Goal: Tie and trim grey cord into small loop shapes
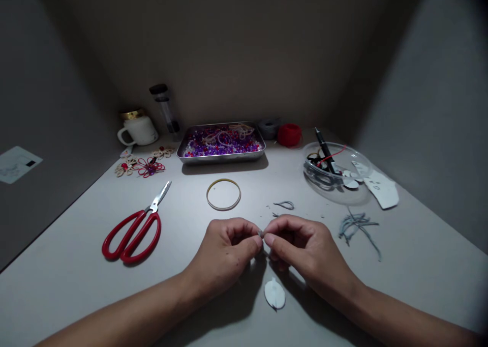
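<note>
**Fingertips pinched on a tiny piece at the table's middle**

From the head camera we see our left hand (224,250) and right hand (305,248) meeting fingertip to fingertip over the pale grey table (76,265). Both thumbs and forefingers are closed narrow on a tiny pale bead-like piece (261,232), held just off the surface; it is too small for us to tell exactly what it is, or whether a thread runs through it.

We take the thin yellowish wire ring (223,194) as our landmark. The pinched piece sits just nearer to us than the ring. Further toward us again, between our wrists, lies a small white oval cut-out (275,293). Left of the ring rest the red-handled steel scissors (135,229), blades shut. Beyond the ring stands a shallow metal tray of purple and clear beads (221,142). Right of the ring lie grey thread scraps (356,226), and beyond them a clear plastic bowl (337,176) with a black pen and oddments.

We judge the step in hand to be fine work on the small piece between the fingertips. The next move calls for a steady pinch and little force, since the piece would slip easily.
</note>
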{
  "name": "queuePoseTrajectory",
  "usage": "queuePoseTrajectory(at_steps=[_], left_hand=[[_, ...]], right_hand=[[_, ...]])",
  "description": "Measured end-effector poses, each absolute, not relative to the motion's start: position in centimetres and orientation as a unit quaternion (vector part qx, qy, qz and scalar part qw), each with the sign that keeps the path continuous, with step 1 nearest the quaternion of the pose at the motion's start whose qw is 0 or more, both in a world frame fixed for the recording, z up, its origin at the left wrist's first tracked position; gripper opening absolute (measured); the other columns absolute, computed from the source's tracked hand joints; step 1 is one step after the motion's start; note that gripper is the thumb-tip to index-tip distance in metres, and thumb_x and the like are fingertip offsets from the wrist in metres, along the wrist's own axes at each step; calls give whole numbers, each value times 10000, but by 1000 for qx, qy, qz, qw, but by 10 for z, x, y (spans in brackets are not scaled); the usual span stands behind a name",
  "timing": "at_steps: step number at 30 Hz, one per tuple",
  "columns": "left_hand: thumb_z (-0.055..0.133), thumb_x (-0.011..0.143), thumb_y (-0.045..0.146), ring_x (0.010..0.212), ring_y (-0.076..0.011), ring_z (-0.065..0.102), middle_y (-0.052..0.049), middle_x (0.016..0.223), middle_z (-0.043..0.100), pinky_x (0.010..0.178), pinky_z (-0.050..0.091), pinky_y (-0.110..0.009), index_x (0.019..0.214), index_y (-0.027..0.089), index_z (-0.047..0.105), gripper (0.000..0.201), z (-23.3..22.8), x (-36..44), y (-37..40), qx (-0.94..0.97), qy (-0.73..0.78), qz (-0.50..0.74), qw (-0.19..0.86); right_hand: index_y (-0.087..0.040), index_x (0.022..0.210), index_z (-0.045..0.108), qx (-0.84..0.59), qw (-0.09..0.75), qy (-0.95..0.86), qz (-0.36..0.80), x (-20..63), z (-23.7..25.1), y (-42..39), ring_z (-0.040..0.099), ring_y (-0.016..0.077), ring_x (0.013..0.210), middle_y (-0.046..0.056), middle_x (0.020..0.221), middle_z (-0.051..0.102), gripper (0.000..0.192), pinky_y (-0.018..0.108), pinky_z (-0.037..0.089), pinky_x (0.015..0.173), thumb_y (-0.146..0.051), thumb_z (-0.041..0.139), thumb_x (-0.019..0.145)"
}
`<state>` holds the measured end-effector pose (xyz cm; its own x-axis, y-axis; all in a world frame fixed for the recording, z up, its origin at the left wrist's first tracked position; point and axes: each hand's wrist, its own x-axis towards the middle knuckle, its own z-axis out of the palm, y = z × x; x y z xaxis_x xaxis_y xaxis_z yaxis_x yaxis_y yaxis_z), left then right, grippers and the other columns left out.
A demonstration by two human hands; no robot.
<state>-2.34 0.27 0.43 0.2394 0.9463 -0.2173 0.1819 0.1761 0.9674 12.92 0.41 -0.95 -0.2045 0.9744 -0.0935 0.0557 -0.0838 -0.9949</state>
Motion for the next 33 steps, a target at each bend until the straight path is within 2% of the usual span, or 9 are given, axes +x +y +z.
queuePoseTrajectory(at_steps=[4, 7, 20, 33], left_hand=[[564, 704, 198, 435, -59, 367, 37, 511, 508, 428, 276, -187, 695, 119, 636, 107, 7, -25, 3, 532, 487, 343, 601], [514, 744, 202, 416, -60, 344, 49, 462, 474, 426, 261, -191, 691, 125, 647, 163, 8, -27, 4, 525, 473, 352, 614], [585, 715, 257, 409, -55, 349, 61, 443, 449, 408, 269, -179, 627, 119, 607, 165, 6, -26, 4, 551, 503, 347, 569], [514, 736, 212, 441, -64, 342, 52, 475, 424, 403, 275, -174, 572, 142, 540, 180, -2, -22, -6, 616, 547, 348, 448]], right_hand=[[-155, 669, 590, -473, 414, -539, 560, 129, -8, 4, 466, 88, 407, -31, 476, 532, 117, 208, 374, 404, -266, 612, 696], [-150, 669, 582, -477, 404, -537, 566, 129, -6, 5, 458, 87, 410, -29, 471, 527, 134, 210, 369, 407, -279, 605, 697], [-147, 664, 574, -479, 389, -551, 561, 131, -2, 4, 454, 85, 406, -43, 465, 496, 126, 212, 368, 410, -269, 592, 690], [-141, 681, 620, -447, 407, -585, 541, 132, -9, 2, 489, 107, 442, -11, 521, 536, 73, 233, 403, 417, -198, 576, 675]])
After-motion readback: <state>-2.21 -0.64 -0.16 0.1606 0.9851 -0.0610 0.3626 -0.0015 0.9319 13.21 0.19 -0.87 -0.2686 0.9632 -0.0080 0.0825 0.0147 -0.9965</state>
